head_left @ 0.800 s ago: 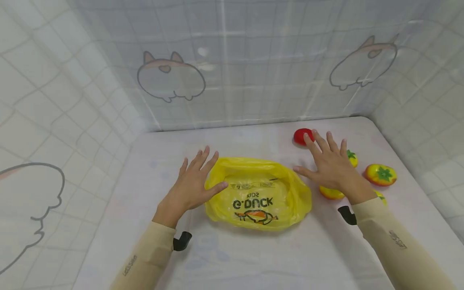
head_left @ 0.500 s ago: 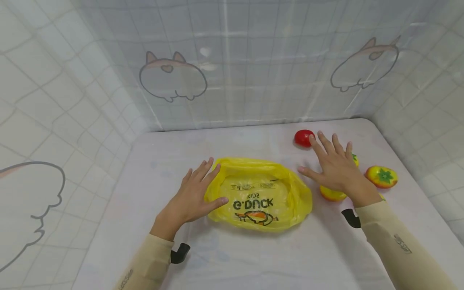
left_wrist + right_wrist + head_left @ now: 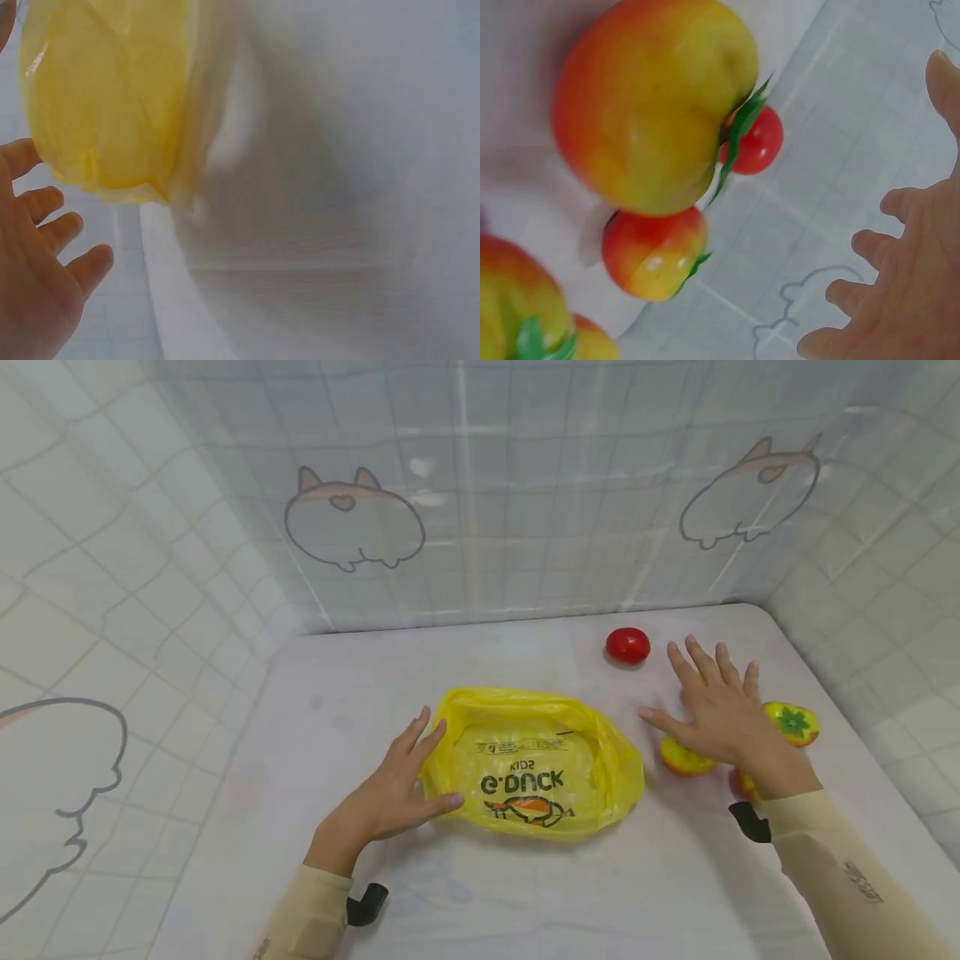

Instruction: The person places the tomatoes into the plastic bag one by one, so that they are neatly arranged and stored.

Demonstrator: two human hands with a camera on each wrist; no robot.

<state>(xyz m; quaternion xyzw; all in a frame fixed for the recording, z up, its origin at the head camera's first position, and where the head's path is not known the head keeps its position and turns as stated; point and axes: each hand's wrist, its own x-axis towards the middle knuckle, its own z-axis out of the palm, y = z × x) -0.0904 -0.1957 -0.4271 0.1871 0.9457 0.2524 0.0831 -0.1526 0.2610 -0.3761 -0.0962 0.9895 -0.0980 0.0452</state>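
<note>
A yellow plastic bag [image 3: 621,777] with black lettering lies mouth-up in the middle of the table. At its left side, my left hand [image 3: 386,802] has its fingers extended along the edge; whether they touch the plastic, I cannot tell. My right hand [image 3: 716,718] hovers, fingers spread and holding nothing, over toy tomatoes at the right, hiding parts of them. A yellow-red tomato [image 3: 684,758] shows below its palm, another with a green calyx [image 3: 797,723] beyond its wrist. A plain red one [image 3: 627,646] sits farther back. In the right wrist view, a large tomato [image 3: 652,105] appears near a smaller one [image 3: 654,251].
The table [image 3: 337,693] has a pale cover. A tiled-pattern sheet [image 3: 525,527] with cartoon animals hangs behind it, and similar sheets rise on the left and right. Each wrist carries a small black piece, such as the left one's mount [image 3: 367,905].
My right hand has moved right, away from the red tomato, which now shows fully. The left hand has drawn a little toward me. The bag and tomatoes stay in place.
</note>
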